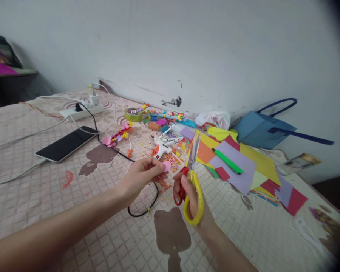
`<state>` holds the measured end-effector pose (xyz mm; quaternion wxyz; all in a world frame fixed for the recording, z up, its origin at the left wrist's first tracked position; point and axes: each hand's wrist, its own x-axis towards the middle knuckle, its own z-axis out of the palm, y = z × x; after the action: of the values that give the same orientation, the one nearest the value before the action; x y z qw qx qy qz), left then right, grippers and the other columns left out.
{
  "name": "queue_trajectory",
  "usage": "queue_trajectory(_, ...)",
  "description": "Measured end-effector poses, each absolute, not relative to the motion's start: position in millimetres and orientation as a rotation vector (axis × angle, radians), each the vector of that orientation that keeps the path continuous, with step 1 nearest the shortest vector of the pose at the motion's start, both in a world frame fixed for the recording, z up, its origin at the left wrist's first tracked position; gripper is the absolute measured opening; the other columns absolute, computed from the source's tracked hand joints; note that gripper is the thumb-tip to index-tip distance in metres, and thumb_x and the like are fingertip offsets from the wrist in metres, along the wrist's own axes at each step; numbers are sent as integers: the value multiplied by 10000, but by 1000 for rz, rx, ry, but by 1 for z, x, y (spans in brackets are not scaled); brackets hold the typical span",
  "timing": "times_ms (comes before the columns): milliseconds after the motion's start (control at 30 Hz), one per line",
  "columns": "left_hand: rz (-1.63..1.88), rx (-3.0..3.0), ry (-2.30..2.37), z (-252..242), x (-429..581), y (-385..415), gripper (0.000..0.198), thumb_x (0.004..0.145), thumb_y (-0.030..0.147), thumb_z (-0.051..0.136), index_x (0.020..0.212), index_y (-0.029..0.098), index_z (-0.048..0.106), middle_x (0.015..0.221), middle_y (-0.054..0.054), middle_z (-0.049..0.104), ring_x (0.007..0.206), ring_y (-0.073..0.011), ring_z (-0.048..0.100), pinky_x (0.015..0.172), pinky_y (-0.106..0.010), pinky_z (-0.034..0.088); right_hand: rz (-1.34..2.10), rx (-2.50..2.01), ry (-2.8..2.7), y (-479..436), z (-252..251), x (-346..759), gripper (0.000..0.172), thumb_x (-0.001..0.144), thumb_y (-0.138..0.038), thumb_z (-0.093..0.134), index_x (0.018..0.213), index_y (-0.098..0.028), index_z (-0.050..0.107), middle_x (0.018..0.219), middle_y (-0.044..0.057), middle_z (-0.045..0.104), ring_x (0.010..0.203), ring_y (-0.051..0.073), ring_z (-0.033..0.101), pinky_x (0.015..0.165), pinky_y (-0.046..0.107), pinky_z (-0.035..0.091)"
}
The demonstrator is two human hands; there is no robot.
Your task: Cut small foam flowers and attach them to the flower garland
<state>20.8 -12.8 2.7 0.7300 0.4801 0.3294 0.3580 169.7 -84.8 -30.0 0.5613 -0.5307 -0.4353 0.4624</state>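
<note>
My left hand (143, 174) pinches a small pink paper piece (167, 166) between thumb and fingers, held above the patterned table cover. Right beside it, my right hand (187, 196) grips scissors (193, 177) with red and yellow handles, fingers through the loops. The blades point up and away, nearly closed, just right of the pink piece. A white glue gun (162, 148) lies behind the hands among small paper scraps.
Coloured paper sheets (243, 162) with a green marker (228, 161) lie to the right, a blue bag (260, 128) behind them. A tablet (66, 144), power strip (81, 111) and cables sit left. A black cable loop (143, 209) lies under the hands.
</note>
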Motion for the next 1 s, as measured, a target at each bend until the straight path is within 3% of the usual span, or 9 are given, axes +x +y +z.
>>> queue_trajectory(200,888,1046,713,-1,19,-15,211,782,334,661,756,147,567,729,0,631,699,-108,580,700,-240,460,1153,-1293,-1154,-100,-35,163,359,877,-538,464,778,-195,495,519,-73,386,438,85,347,439,233,270)
queue_trajectory(433,734,1229,754,-10,18,-25,238,788,364,634,733,147,554,686,16,568,650,-100,512,624,-224,410,921,-1309,-1026,-93,-25,165,207,777,-391,663,827,-212,571,722,-22,555,615,121,492,564,239,402)
queue_trajectory(533,641,1256,760,-12,19,-26,246,768,374,643,734,145,558,676,17,559,640,-104,507,610,-228,401,934,-1306,-969,-91,-26,165,217,752,-380,684,836,-212,575,709,-19,556,587,124,492,522,235,399)
queue_trajectory(800,595,1248,801,-13,23,-32,236,753,365,649,720,151,557,651,23,558,613,-103,526,601,-229,416,937,-1313,-916,-90,-32,164,213,751,-354,692,837,-206,566,769,-11,565,670,133,537,593,247,438)
queue_trajectory(1000,693,1144,752,-13,19,-29,243,787,376,629,739,155,540,717,7,585,660,-103,530,621,-221,433,962,-1314,-953,-94,-37,166,194,797,-378,658,858,-217,570,665,-46,504,547,95,442,502,216,372)
